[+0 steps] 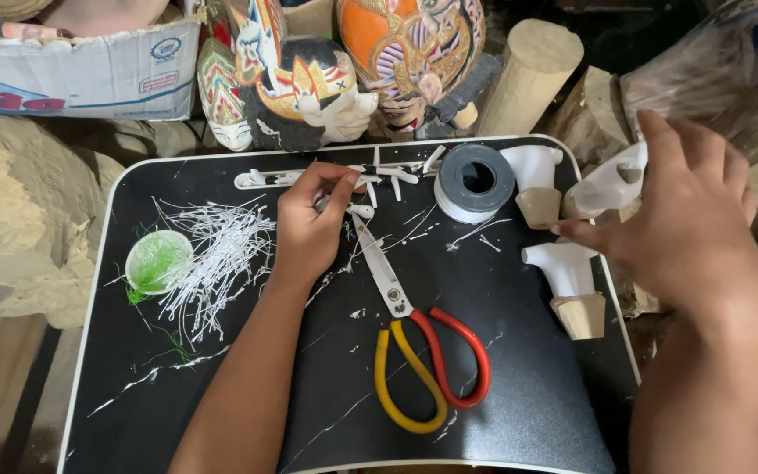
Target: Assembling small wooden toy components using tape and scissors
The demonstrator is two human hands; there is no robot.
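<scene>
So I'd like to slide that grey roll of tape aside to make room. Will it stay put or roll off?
The roll of tape lies flat on the black tray, so it would probably slide, not roll. It looks light, so a nudge should move it. A white-painted piece stands close beside it and might tip if bumped.

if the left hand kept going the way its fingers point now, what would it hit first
The left hand points up the black tray toward its far edge. First in line look to be the small white pieces scattered just beyond its fingertips, then the painted masks. Depth is hard to judge.
</scene>
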